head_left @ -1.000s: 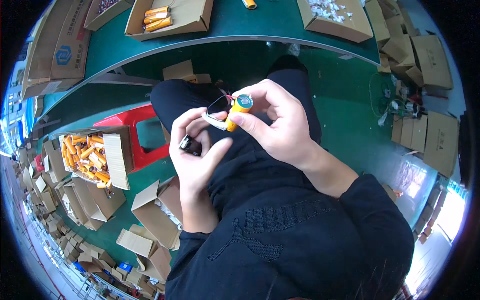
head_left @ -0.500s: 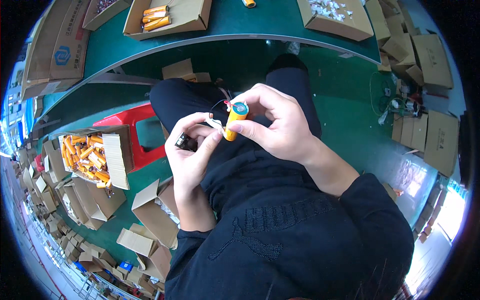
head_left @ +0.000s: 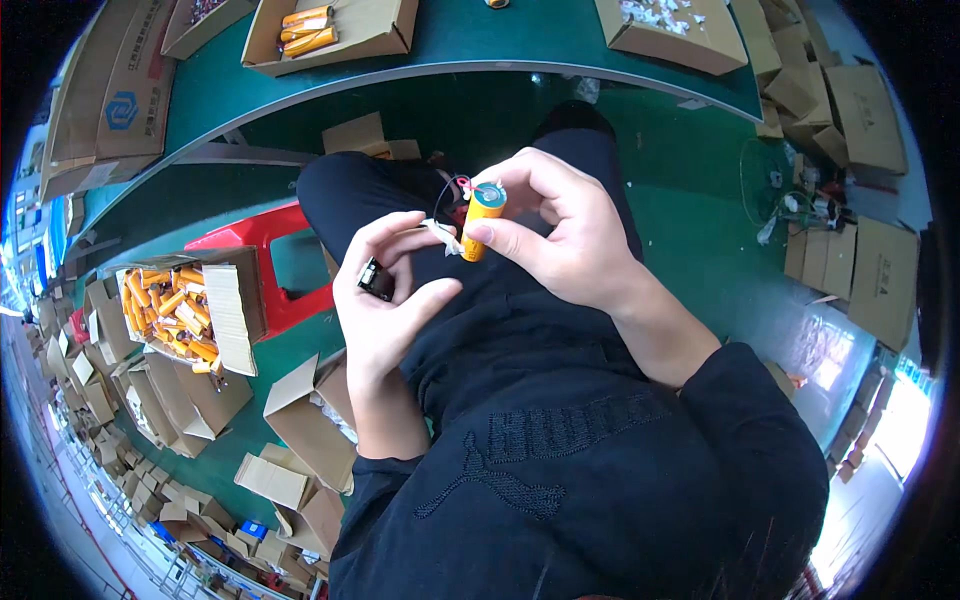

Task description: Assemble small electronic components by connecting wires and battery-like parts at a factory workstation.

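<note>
My right hand pinches an orange cylindrical battery between thumb and fingers, its blue-green end tilted up. Thin red and black wires stick out at that end. A crumpled white strip hangs beside the battery, near the fingertips of my left hand; I cannot tell whether it is stuck to the battery. In the curled fingers of that left hand sits a small black part, while its thumb stands apart from the battery. Both hands are above my lap.
Across the front runs a green table bearing a carton tray of orange batteries and a tray of white scraps. At left, a box full of orange batteries rests by a red stool. Cardboard boxes lie around.
My right hand has moved the battery slightly up and to the right. The left thumb has come away from the white strip and battery, widening the gap between the hands.
</note>
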### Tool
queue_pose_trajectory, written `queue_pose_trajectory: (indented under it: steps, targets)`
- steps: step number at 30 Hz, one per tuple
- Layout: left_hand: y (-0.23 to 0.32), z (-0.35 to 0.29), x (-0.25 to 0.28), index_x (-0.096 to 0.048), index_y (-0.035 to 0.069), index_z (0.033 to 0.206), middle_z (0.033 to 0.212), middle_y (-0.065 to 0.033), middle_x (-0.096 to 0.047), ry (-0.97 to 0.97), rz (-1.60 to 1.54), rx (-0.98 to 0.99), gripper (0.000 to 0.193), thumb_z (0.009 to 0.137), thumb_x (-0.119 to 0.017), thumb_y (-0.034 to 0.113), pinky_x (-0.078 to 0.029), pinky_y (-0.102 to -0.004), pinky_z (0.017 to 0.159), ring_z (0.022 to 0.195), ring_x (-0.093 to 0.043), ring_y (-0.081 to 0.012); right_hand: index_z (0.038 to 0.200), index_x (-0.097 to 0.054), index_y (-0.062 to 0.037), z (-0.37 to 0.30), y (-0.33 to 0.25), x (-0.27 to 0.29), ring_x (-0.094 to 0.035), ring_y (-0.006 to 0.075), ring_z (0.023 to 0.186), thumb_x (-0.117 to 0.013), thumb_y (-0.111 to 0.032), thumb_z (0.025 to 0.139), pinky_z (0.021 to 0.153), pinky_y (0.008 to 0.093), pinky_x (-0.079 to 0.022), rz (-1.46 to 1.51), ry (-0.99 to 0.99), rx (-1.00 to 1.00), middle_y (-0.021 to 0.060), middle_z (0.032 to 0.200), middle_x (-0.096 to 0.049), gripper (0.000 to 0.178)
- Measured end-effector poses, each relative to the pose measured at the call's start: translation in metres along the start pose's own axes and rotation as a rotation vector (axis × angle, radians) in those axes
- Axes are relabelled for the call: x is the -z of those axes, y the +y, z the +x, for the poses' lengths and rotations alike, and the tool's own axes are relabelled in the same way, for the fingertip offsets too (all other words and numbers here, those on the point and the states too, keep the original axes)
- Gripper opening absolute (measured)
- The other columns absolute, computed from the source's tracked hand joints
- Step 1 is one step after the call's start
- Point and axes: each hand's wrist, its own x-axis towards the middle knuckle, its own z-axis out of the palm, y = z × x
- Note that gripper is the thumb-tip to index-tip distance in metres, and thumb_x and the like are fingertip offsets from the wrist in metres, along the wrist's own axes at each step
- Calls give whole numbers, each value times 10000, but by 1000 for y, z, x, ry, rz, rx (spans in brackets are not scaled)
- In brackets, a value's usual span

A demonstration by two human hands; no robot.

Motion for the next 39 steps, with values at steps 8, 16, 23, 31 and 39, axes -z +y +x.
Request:
queue_pose_trajectory:
  steps: [8,16,23,31,39]
  targets:
    - [-10,1,-4,-635,16,1189,974,-111,-748,63,248,-58,456,782,-833,-35,-423,-135,614,849,-726,-133,1077,-675,-3,-1,4,1,-651,164,796,-776,-10,864,737,251,-549,-161,-30,95,93,978,-668,236]
    - [-1,0,-9,-640,24,1146,914,-102,-751,106,361,-87,373,820,-810,-37,-408,-141,575,783,-709,-115,1040,-689,4,0,4,-1,-614,156,746,-786,-6,841,678,243,-516,-184,19,105,88,935,-665,221]
    - [6,-1,-16,-637,18,1138,888,-105,-753,142,570,-88,353,831,-806,-26,-384,-146,549,731,-687,-105,1045,-691,8,0,5,-1,-605,161,727,-787,0,829,667,240,-514,-255,26,142,92,936,-665,237]
    - [5,-1,-13,-627,24,1170,934,-97,-725,112,523,-21,377,836,-796,-23,-372,-155,568,789,-668,-113,1059,-687,9,-1,5,1,-625,169,745,-780,8,830,678,244,-531,-295,21,140,100,949,-663,248]
    - [4,-2,-10,-620,35,1217,951,-91,-692,115,336,-66,411,840,-765,-42,-356,-169,577,753,-595,-94,1086,-664,-1,-3,3,-2,-671,187,815,-752,13,847,730,255,-565,-82,71,67,109,995,-660,256]
